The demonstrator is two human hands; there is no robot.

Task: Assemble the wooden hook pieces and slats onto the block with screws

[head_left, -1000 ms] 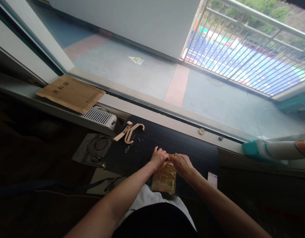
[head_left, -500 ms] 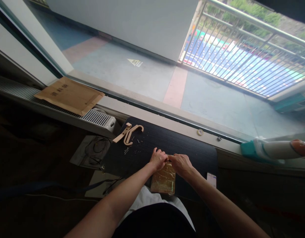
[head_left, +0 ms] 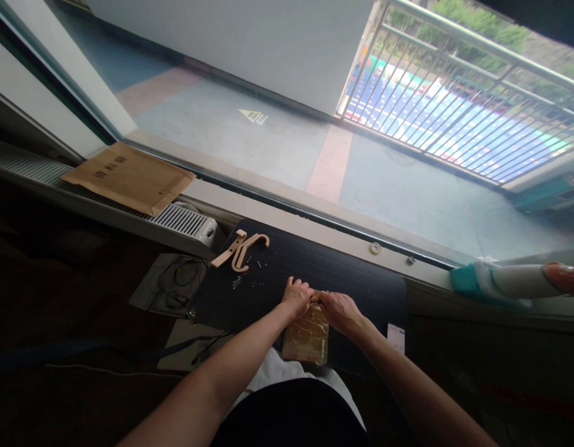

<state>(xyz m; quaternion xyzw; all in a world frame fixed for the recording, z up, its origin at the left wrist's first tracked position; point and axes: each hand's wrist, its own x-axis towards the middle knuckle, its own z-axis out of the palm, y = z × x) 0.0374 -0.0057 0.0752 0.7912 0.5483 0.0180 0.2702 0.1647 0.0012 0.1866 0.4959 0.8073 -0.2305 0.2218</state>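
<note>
**Your left hand, right hand at 12 o'clock**

Each grip is narrow, holding the far edge of the shiny brown rectangular package, at the 6 o'clock side of your black bench. From the package, beige hook-shaped pieces lie toward 11, a white-screened phone at 3.

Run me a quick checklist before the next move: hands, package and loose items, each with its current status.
1. Left hand at the brown package's far end: ok.
2. Right hand at that same end, close to the left: ok.
3. Firm grip by the fingers: cannot tell; the contact is largely hidden.
4. Package fully supported by the black table: cannot tell; its underside is out of sight.
5. Loose metal fasteners apart from both hands: ok, they lie near the wooden pieces.
6. Phone apart from the package: ok.
</note>
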